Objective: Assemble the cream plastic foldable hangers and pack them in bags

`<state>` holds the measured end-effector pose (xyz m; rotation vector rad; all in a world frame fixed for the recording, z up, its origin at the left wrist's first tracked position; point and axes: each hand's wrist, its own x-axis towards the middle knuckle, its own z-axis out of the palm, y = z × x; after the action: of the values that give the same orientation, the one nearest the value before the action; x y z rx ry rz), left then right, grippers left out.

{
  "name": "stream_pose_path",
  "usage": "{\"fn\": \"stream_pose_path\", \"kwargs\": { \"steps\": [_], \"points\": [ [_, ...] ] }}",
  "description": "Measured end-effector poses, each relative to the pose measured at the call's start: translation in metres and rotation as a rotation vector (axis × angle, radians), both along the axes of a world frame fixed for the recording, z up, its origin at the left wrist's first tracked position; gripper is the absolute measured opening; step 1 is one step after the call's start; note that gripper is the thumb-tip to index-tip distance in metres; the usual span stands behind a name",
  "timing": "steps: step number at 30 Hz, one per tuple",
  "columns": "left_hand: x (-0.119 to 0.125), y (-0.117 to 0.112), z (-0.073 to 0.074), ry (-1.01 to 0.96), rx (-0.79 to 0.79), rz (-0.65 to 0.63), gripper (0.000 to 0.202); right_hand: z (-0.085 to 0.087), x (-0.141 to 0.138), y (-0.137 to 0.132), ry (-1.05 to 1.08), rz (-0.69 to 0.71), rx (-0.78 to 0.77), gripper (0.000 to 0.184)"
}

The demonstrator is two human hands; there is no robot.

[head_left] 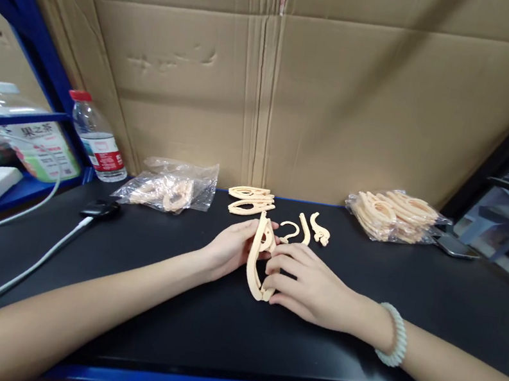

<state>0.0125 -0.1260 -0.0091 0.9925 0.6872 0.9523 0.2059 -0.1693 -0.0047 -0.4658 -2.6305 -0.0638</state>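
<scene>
Both my hands meet at the middle of the black tabletop (193,323) around one peach plastic hanger piece (255,262), a long curved loop standing on edge. My left hand (230,248) grips its upper part with fingers curled. My right hand (307,284), with a white bead bracelet at the wrist, pinches its lower end against the table. Just beyond lie loose peach parts: a small hook (291,229), a curved strip (304,228) and a wavy piece (320,229). A short stack of finished peach loops (251,200) sits behind them.
A clear bag of peach parts (169,191) lies at the back left, an open bag heaped with peach loops (394,215) at the back right. A water bottle (97,138), a white cable with black plug (97,210), a phone (455,245) and cardboard wall (273,76) surround the table.
</scene>
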Motion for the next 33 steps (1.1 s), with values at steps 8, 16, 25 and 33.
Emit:
{"fn": "stream_pose_path", "kwargs": {
  "steps": [8, 16, 25, 33],
  "points": [
    [0.001, -0.01, -0.007, 0.241, 0.256, -0.103, 0.034, -0.005, 0.009, 0.006, -0.029, -0.108, 0.188, 0.016],
    [0.003, -0.014, -0.009, 0.238, 0.277, -0.05, 0.035, -0.009, 0.01, 0.007, -0.056, -0.157, 0.44, 0.013],
    [0.004, -0.016, -0.008, 0.185, 0.213, 0.077, 0.043, -0.012, 0.007, 0.006, -0.109, -0.407, 0.403, 0.022],
    [0.006, -0.019, -0.006, 0.236, 0.214, 0.078, 0.037, -0.016, 0.011, 0.007, -0.116, -0.358, 0.288, 0.021]
  ]
}}
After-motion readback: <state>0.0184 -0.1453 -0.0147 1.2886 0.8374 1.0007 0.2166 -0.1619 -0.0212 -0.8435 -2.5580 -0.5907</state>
